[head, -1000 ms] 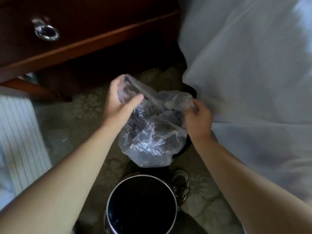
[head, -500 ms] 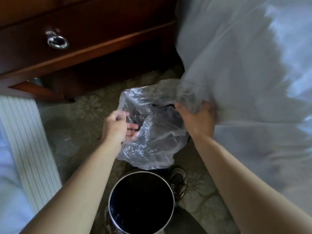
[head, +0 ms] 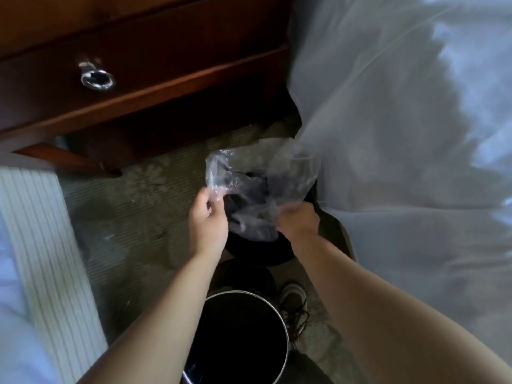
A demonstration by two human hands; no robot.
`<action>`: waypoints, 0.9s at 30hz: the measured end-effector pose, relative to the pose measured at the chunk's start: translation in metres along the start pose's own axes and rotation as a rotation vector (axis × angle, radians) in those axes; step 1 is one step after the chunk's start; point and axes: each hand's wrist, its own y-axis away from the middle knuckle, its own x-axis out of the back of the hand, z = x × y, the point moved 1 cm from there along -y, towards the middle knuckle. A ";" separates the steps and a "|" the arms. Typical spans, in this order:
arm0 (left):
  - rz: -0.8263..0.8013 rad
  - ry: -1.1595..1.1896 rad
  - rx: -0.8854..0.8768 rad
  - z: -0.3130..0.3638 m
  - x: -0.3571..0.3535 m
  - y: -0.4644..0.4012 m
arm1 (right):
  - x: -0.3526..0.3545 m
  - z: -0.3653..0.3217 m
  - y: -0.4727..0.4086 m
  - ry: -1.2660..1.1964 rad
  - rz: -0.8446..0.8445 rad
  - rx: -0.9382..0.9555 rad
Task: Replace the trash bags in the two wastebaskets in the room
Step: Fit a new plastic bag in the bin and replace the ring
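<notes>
A clear plastic trash bag [head: 257, 184] hangs spread between my two hands above the floor. My left hand [head: 206, 217] pinches its left edge. My right hand [head: 297, 220] grips its right side. Under the bag lies a dark round object [head: 257, 250], partly hidden, and I cannot tell what it is. Closer to me stands a round metal wastebasket [head: 241, 342] with a shiny rim and a dark, bare inside.
A dark wooden cabinet [head: 138, 65] with a ring-pull drawer handle [head: 97, 79] stands at the back. A sheer white curtain [head: 401, 134] fills the right side. A striped white bedcover [head: 36, 259] lies at left. A shoe [head: 293, 300] rests on the patterned carpet [head: 133, 217] beside the wastebasket.
Both hands have dropped lower and drawn closer together with the bag. The bag now hangs smaller and more bunched over the dark object.
</notes>
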 end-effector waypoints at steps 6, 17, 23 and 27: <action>0.229 0.165 0.446 -0.041 0.026 -0.021 | 0.017 0.038 -0.004 -0.474 -0.010 -0.095; 0.037 -0.045 0.662 -0.091 0.030 -0.016 | 0.019 0.106 -0.022 -0.673 -0.080 -0.620; 0.069 0.173 0.650 -0.086 0.035 -0.024 | 0.039 0.111 -0.014 -0.234 -0.372 -0.576; 0.485 -0.012 0.156 -0.044 0.049 0.009 | 0.049 0.125 0.011 -0.605 -0.595 -0.525</action>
